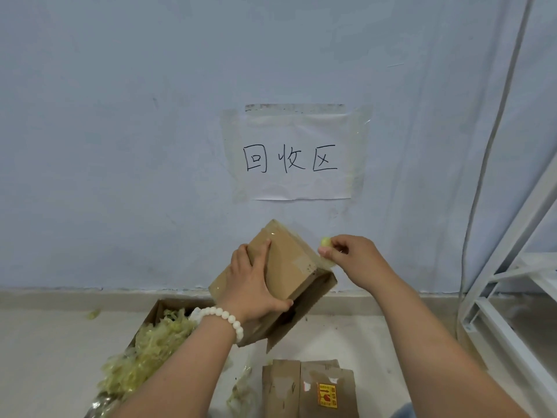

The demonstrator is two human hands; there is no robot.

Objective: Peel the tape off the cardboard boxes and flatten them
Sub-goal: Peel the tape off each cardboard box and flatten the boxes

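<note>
Directly below the paper sign [298,155], the left hand [253,285] grips a tilted cardboard box [286,263] in the air, fingers spread over its upper face, thumb hooked at its near edge. Below the sign's right corner, the right hand [352,254] pinches yellowish tape [325,241] between thumb and fingertips, the tape's other end on the box.

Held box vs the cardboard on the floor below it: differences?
The held box is box-shaped, tilted in the air, gripped by the left hand; the floor cardboard lies flat. The held box carries glossy tape, which the right hand pinches; the floor cardboard shows a red-yellow label. Both are brown cardboard.
</note>
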